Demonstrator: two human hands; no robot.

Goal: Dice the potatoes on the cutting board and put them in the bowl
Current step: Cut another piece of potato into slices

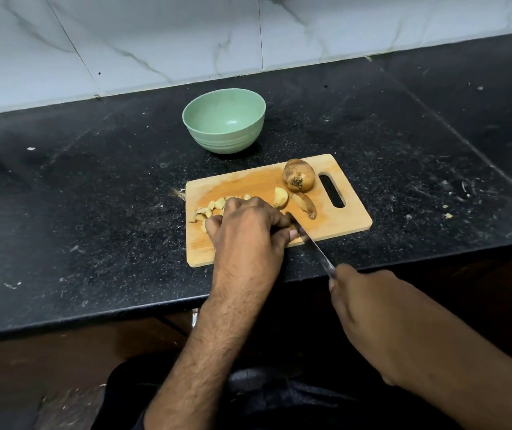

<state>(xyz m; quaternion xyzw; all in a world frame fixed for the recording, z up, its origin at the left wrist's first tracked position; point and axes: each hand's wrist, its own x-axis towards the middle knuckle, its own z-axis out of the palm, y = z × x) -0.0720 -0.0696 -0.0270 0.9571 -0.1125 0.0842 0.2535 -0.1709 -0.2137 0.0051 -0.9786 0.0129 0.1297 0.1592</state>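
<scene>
Left hand curls over a potato piece near the wooden cutting board's front edge; right hand grips the steel knife.

- A home kitchen, by the look of it.
- A black speckled stone counter runs across the middle of the frame, scuffed and strewn with crumbs.
- White marble-look wall tiles fill the top of the frame.
- At centre lie a wooden cutting board with potato pieces, and a green bowl just above it.
</scene>
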